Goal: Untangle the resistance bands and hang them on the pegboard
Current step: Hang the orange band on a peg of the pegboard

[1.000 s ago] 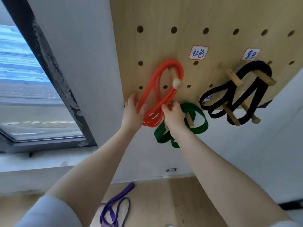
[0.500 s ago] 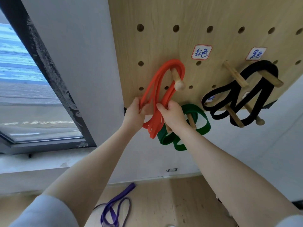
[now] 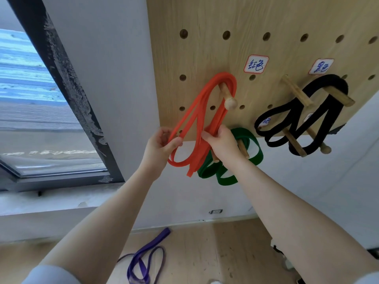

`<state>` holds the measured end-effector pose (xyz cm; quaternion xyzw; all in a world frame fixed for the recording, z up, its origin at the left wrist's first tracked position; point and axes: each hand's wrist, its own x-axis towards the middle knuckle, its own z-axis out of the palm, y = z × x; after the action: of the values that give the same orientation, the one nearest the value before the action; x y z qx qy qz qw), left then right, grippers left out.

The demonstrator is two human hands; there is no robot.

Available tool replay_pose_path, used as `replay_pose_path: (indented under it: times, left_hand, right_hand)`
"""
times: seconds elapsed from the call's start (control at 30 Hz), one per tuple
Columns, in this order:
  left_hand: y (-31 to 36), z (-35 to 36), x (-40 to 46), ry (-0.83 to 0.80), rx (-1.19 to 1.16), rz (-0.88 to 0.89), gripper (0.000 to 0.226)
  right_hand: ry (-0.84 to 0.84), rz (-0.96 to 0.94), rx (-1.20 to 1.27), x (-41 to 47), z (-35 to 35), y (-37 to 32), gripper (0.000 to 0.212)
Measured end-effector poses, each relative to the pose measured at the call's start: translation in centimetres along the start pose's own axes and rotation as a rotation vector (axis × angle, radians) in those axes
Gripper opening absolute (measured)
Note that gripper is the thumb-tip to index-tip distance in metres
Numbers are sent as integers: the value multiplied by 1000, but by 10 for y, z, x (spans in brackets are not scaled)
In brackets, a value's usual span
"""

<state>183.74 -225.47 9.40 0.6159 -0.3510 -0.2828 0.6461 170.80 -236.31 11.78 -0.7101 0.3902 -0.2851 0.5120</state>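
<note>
The orange band hung looped over a knobbed peg on the pegboard. The left hand and right hand had fingers clamped on its strands. They needed spreading evenly, I thought. The green band sat partly hidden behind.

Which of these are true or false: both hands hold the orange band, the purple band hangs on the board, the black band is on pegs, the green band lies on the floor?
1. Both the left hand and right hand hold the orange band. True.
2. The purple band hangs on the pegboard. False: it lies on the floor.
3. The black band is on pegs. True.
4. The green band lies on the floor. False: it hangs on a peg.
</note>
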Motion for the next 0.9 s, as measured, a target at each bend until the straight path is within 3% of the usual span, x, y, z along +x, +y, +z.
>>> replay_pose_path:
  times: [0.2, 0.4, 0.47, 0.57, 0.73, 0.9]
  left_hand:
    - [-5, -2, -7, 83, -2, 84, 19]
    - [-4, 6, -6, -47, 387, 83, 22]
    - [-3, 8, -7, -66, 420, 84, 21]
    - [-3, 9, -6, -16, 255, 56, 21]
    - [3, 4, 2, 86, -69, 24, 24]
    - [-6, 9, -6, -64, 98, -4, 21]
  right_hand:
    - [-93, 56, 121, -9, -1, -4, 23]
    - [-72, 42, 74, -13, 0, -8, 33]
    - [-33, 29, 35, -13, 4, -7, 26]
    - [50, 48, 52, -12, 6, -3, 10]
    - [120, 72, 42, -10, 4, -1, 9]
    - [87, 18, -83, -4, 17, -8, 12]
